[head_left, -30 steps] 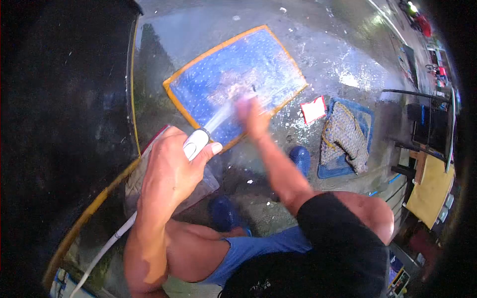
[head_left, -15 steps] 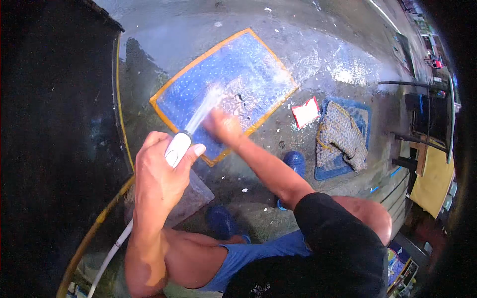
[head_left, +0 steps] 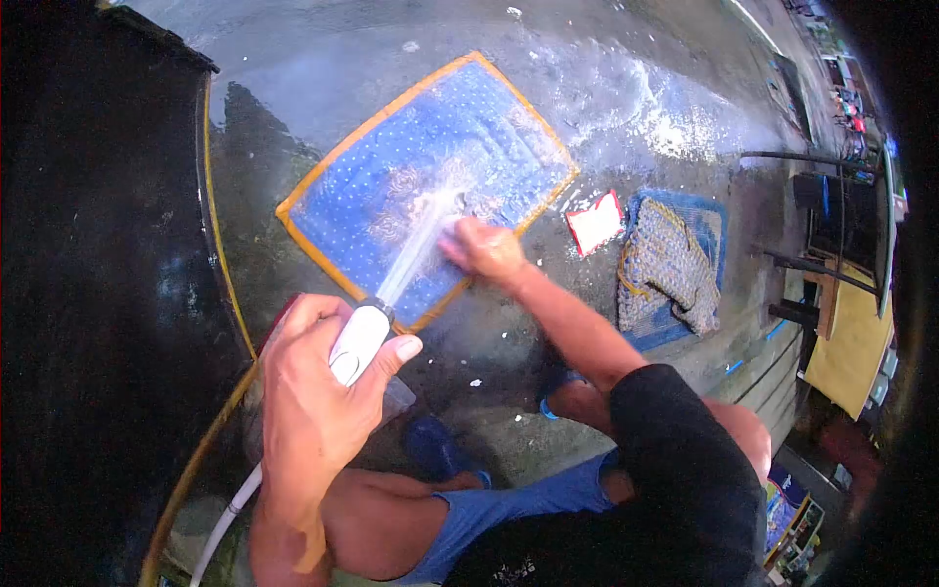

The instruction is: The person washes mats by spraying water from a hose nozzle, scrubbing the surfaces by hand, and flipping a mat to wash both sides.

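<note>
My left hand (head_left: pixel 328 386) is wrapped round a white spray nozzle (head_left: pixel 360 342), the thumb lying along its right side. From its dark tip a jet of water (head_left: pixel 419 249) shoots up and to the right onto a blue mat (head_left: pixel 352 225) with white dots and an orange border. The mat lies flat and wet on the floor, with foamy water spreading over its middle. My right hand (head_left: pixel 487 252) is low over the mat's lower right part, beside the spot where the jet lands. Its fingers are blurred, and whether they hold anything is hidden.
To the right lie a red-and-white packet (head_left: pixel 595 223) and a crumpled knitted cloth (head_left: pixel 665 269) on another blue mat (head_left: pixel 712 220). A white hose (head_left: pixel 227 519) trails at lower left. A dark wall (head_left: pixel 108 245) stands left; the concrete floor (head_left: pixel 323 59) is wet.
My right hand has shifted right and slightly down across the mat. The nozzle has moved a little right and down, and its jet lands slightly further right.
</note>
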### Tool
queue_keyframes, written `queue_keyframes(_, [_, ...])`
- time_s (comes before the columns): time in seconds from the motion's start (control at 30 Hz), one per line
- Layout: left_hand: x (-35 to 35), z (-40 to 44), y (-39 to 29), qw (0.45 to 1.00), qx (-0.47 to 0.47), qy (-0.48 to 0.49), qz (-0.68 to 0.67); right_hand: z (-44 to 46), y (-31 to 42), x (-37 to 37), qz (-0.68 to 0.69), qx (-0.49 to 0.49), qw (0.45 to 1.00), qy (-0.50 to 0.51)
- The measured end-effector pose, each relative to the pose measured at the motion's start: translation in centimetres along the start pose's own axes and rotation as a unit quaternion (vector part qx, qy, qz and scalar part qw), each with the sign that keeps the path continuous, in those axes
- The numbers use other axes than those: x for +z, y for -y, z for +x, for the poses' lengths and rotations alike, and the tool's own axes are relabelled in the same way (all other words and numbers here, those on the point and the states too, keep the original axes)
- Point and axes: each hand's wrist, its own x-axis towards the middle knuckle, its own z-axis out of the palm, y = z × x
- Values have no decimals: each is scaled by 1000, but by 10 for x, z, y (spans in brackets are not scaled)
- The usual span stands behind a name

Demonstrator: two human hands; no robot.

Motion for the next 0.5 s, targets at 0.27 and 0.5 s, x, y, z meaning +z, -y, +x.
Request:
queue_keyframes(0.27, [5, -2, 2, 1000, 7, -5, -2, 31, -108, -52, -70, 267, 927, -255])
queue_keyframes(0.5, [10, 7, -6, 1000, -3, 26, -3, 7, -104, -35, -125, 211, 969, -20])
